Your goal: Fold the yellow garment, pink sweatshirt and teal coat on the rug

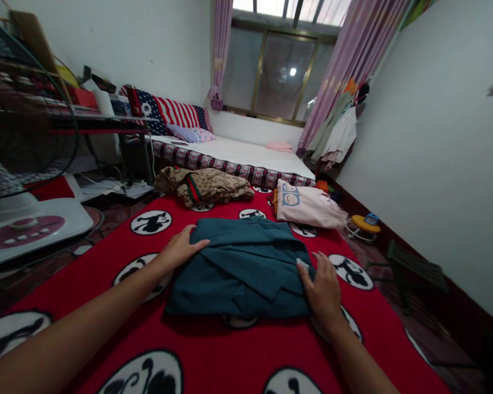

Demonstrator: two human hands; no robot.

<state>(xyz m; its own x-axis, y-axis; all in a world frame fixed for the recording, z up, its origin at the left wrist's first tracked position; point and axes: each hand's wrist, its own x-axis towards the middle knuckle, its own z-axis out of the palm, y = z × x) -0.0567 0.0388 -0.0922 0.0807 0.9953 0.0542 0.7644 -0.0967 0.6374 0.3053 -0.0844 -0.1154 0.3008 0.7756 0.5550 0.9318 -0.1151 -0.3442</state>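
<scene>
A teal folded garment [246, 268] lies on a red blanket with white round patches, its layers creased across the top. At its upper left edge rests my left hand [183, 249], the thumb on the cloth and the fingers stretched along the side. My right hand [324, 293] touches the right edge, thumb on the cloth beside a small white label [303, 264] and fingers spread outward. Neither hand visibly pinches the fabric, though some fingers are partly hidden. Just beyond lie a brown patterned garment [217, 186] with a green and red stripe and a pale pink folded garment [312, 207].
The red blanket [213, 350] spreads under everything. A white bed [238, 149] stands beyond, below the window. On the left are a fan [28, 131], its white base [53, 219] and a cluttered desk [107, 128]. A dark folding stool [414, 268] and a small yellow stool [363, 223] stand at right.
</scene>
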